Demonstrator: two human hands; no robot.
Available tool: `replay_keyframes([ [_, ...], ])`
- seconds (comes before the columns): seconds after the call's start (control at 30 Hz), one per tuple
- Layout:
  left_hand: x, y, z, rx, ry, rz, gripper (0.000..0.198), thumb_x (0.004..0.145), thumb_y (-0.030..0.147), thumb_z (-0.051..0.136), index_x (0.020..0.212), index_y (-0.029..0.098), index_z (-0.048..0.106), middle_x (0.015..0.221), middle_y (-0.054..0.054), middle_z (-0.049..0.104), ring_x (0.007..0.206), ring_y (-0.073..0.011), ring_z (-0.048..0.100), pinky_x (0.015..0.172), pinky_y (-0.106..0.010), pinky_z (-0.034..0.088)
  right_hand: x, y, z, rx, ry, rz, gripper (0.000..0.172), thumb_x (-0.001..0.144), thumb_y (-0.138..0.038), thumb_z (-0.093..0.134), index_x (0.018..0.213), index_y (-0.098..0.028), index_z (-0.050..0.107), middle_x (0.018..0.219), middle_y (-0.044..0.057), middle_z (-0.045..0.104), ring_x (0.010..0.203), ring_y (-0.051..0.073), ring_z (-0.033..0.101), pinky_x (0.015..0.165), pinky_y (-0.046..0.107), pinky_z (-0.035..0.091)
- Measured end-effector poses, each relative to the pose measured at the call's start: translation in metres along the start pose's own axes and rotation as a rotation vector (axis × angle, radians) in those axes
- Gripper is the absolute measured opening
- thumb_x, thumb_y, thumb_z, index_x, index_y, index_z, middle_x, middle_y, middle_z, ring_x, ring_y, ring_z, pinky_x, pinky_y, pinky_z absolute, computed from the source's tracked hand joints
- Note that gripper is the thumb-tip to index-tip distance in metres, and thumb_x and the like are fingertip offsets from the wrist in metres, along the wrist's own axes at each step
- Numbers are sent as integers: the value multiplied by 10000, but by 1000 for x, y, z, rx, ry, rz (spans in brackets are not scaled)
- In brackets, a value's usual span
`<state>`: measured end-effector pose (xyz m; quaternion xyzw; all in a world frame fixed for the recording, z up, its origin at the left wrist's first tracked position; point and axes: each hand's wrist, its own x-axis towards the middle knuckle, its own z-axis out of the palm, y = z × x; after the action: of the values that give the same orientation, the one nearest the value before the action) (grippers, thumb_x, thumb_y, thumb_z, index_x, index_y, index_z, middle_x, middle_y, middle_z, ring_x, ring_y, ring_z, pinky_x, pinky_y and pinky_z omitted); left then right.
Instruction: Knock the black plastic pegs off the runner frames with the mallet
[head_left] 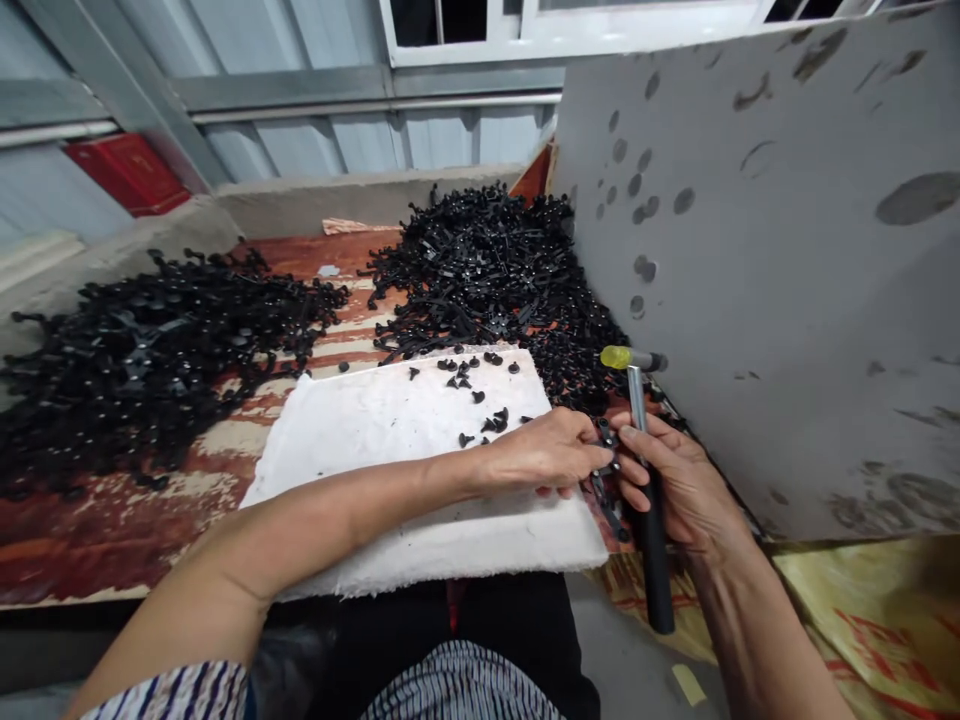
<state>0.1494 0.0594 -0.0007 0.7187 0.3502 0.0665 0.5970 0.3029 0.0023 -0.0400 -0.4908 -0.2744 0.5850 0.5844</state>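
My right hand (679,480) is wrapped round the black handle of a small hammer (645,460), whose yellow-tipped head points up near the grey board. My left hand (544,455) reaches across the white pad (390,450) and pinches a black plastic strip of parts (606,470) at the pad's right edge, close against the right hand's fingers. Several small loose black pieces (480,395) lie scattered on the pad's far side.
Two big heaps of black plastic parts lie on the worn red bench: one at the left (150,350), one at the back centre (487,270). A grey spotted board (787,250) stands upright at the right. Yellow sacking (862,620) lies lower right. A red box (127,170) rests back left.
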Motion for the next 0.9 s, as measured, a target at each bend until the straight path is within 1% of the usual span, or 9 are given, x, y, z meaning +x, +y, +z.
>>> replay_keyframes([
  [0.13, 2, 4, -3, -60, 11, -122, 185, 882, 226, 503, 702, 191, 472, 435, 83, 427, 346, -52, 378, 369, -158, 322, -2, 1, 1, -12, 9, 7, 452, 499, -393, 907, 786, -187, 626, 416, -114, 420, 301, 33, 330, 241, 131, 301],
  [0.2, 1, 6, -5, -88, -8, -158, 193, 894, 229, 506, 708, 185, 480, 458, 77, 461, 357, -49, 397, 372, -152, 336, -2, 2, 0, -18, 6, 21, 458, 494, -395, 912, 788, -186, 629, 416, -115, 418, 298, 33, 332, 239, 132, 303],
  [0.33, 4, 4, -6, -105, -51, -112, 232, 905, 261, 522, 694, 173, 481, 581, 51, 571, 395, -42, 450, 369, -155, 349, -3, 2, 0, -32, -8, 45, 450, 505, -400, 909, 791, -187, 635, 402, -112, 420, 289, 33, 328, 240, 130, 306],
  [0.43, 5, 1, -6, -125, -48, -84, 258, 896, 253, 533, 658, 178, 466, 499, 72, 508, 364, -42, 433, 351, -154, 316, -3, 1, 1, -30, 25, 55, 470, 472, -407, 920, 778, -189, 638, 397, -111, 411, 304, 38, 336, 243, 128, 313],
  [0.5, 1, 2, -12, -136, -18, -97, 257, 899, 246, 528, 658, 180, 466, 471, 79, 486, 342, -37, 411, 341, -151, 296, -4, 0, 3, -19, 76, 50, 510, 416, -402, 936, 768, -183, 639, 459, -78, 500, 329, 36, 351, 236, 127, 305],
  [0.57, -8, 3, -25, -141, 30, -104, 240, 908, 215, 507, 674, 171, 480, 520, 61, 545, 335, -26, 408, 334, -147, 288, -4, -2, 4, -7, 116, 27, 524, 394, -387, 941, 763, -176, 634, 597, -25, 618, 352, 28, 364, 231, 125, 295],
  [0.63, -22, 1, -47, -148, 111, -81, 230, 910, 165, 487, 680, 159, 491, 591, 33, 607, 337, -16, 421, 323, -141, 273, -5, -3, 5, 1, 126, 5, 507, 411, -379, 936, 757, -172, 630, 700, 2, 663, 360, 16, 362, 234, 122, 290],
  [0.8, -53, -27, -112, -141, 448, -86, 252, 898, 173, 546, 649, 144, 522, 548, 27, 584, 303, -10, 398, 295, -140, 216, -6, -3, 5, -2, 107, 25, 447, 464, -359, 923, 746, -173, 630, 647, -19, 609, 345, 7, 344, 244, 113, 291],
  [0.9, -62, -47, -136, -160, 575, -125, 254, 895, 165, 556, 643, 138, 537, 532, 25, 576, 296, -13, 388, 292, -146, 222, -5, -2, 5, -32, 121, 40, 436, 470, -376, 916, 738, -178, 635, 635, -19, 596, 335, 3, 332, 242, 108, 278],
])
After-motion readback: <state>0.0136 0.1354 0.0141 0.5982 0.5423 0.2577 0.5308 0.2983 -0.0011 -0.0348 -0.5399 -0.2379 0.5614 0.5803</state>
